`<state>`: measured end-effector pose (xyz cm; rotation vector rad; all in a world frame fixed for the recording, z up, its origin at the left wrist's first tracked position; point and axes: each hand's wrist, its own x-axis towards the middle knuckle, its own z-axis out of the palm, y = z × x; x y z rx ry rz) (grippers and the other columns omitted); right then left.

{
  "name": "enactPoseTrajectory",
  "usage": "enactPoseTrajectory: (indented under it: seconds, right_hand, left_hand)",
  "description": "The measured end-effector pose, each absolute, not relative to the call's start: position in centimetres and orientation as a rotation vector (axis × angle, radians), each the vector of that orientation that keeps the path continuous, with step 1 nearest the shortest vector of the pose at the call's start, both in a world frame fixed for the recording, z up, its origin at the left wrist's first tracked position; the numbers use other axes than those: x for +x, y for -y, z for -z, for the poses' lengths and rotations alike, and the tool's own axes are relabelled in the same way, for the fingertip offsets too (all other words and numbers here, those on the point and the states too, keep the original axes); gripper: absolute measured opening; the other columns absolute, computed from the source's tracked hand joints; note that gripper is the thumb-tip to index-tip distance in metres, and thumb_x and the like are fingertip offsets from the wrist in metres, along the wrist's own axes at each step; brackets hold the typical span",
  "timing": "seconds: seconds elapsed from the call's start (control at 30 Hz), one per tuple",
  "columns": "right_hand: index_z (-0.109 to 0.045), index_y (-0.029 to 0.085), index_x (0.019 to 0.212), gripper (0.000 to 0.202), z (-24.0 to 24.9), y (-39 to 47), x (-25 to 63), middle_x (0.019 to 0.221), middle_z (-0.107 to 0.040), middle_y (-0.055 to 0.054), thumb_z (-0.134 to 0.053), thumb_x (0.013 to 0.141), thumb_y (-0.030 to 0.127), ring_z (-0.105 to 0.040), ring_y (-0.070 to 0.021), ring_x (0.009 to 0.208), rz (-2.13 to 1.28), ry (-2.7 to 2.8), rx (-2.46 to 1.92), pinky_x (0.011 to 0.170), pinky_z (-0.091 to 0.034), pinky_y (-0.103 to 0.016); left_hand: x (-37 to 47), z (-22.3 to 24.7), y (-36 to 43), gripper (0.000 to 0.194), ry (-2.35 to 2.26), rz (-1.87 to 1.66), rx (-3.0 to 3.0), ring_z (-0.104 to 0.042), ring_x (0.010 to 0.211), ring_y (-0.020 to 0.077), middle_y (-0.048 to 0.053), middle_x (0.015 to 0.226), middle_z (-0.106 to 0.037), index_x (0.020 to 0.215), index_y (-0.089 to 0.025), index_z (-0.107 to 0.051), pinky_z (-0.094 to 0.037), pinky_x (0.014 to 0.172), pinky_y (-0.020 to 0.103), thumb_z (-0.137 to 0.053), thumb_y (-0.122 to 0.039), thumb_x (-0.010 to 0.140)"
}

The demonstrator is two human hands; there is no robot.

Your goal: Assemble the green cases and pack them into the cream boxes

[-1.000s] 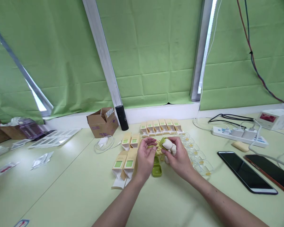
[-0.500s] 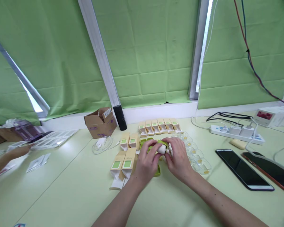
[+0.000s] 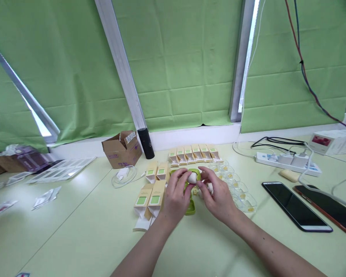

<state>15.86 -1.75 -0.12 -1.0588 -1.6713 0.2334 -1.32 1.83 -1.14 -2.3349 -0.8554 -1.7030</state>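
Over the middle of the table, my left hand [image 3: 174, 196] pinches a small white rounded case [image 3: 192, 177] between thumb and fingers. A green cover [image 3: 198, 174] wraps around the right side of that case, and the fingers of my right hand [image 3: 219, 196] are closed on it. Below my left hand lies another green cover [image 3: 190, 208]. More green and white pieces sit behind and under the hands, largely hidden. To the right are rows of clear plastic domes [image 3: 242, 194] with yellow spots.
Open cream boxes [image 3: 154, 200] stand to the left, with a row of similar boxes [image 3: 194, 154] behind. Further back are a cardboard carton [image 3: 122, 152] and a black cylinder [image 3: 146, 144]. At right lie phones [image 3: 295, 206], a power strip [image 3: 288, 163] and cables.
The white case and green cover have moved slightly left and turned, with both hands still on them. Another person's arm at the far left has gone out of view.
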Motion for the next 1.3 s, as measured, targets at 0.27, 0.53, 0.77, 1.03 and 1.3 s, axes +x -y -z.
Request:
enactPoseTrajectory:
  seconds: [0.27,0.53,0.77,1.03,1.3]
  right_hand:
    - [-0.051,0.024,0.131,0.026,0.3,1.5,15.9,0.100,-0.072,-0.007,-0.046,0.107,0.033,-0.071,-0.0231,0.085,-0.197,1.713,-1.082,0.075,-0.058,-0.038]
    - [-0.051,0.023,0.130,0.024,0.3,1.5,15.8,0.097,-0.072,-0.007,-0.043,0.108,0.029,-0.072,-0.0220,0.081,-0.135,1.718,-1.077,0.073,-0.057,-0.036]
    - [-0.048,0.023,0.136,0.029,0.9,1.4,15.8,0.110,-0.074,-0.011,-0.042,0.108,0.029,-0.076,-0.0244,0.090,-0.145,1.760,-1.075,0.077,-0.061,-0.039]
    - [-0.049,0.020,0.141,0.036,0.8,1.4,15.7,0.120,-0.074,-0.015,-0.037,0.106,0.020,-0.075,-0.0276,0.103,0.025,1.826,-1.062,0.085,-0.062,-0.044]
    - [-0.053,0.020,0.135,0.038,1.2,1.0,15.6,0.113,-0.076,-0.012,-0.040,0.100,0.015,-0.074,-0.0272,0.095,0.025,1.842,-1.124,0.080,-0.062,-0.043]
  left_hand:
    - [-1.0,0.3,-1.4,0.052,0.749,1.574,-2.305,-0.066,0.113,0.0277,0.015,0.120,-0.065,0.147,-0.023,-0.057,-0.061,0.095,0.044,-0.062,-0.009,0.098]
    - [-0.9,-0.3,-1.3,0.055,0.661,1.444,-2.273,-0.067,0.114,0.0286,0.016,0.122,-0.066,0.153,-0.022,-0.051,-0.063,0.093,0.045,-0.060,-0.009,0.099]
    - [-1.1,-0.3,-1.5,0.055,0.584,1.384,-2.214,-0.067,0.112,0.0279,0.016,0.118,-0.068,0.153,-0.017,-0.049,-0.064,0.090,0.046,-0.061,-0.008,0.099]
    - [-0.7,-0.2,-1.5,0.047,0.589,1.377,-2.240,-0.068,0.108,0.0277,0.016,0.113,-0.068,0.146,-0.015,-0.055,-0.064,0.089,0.045,-0.061,-0.009,0.099]
    - [-0.3,0.3,-1.2,0.038,0.687,1.329,-2.279,-0.065,0.110,0.0275,0.018,0.115,-0.067,0.139,-0.012,-0.056,-0.062,0.092,0.044,-0.052,-0.007,0.101]
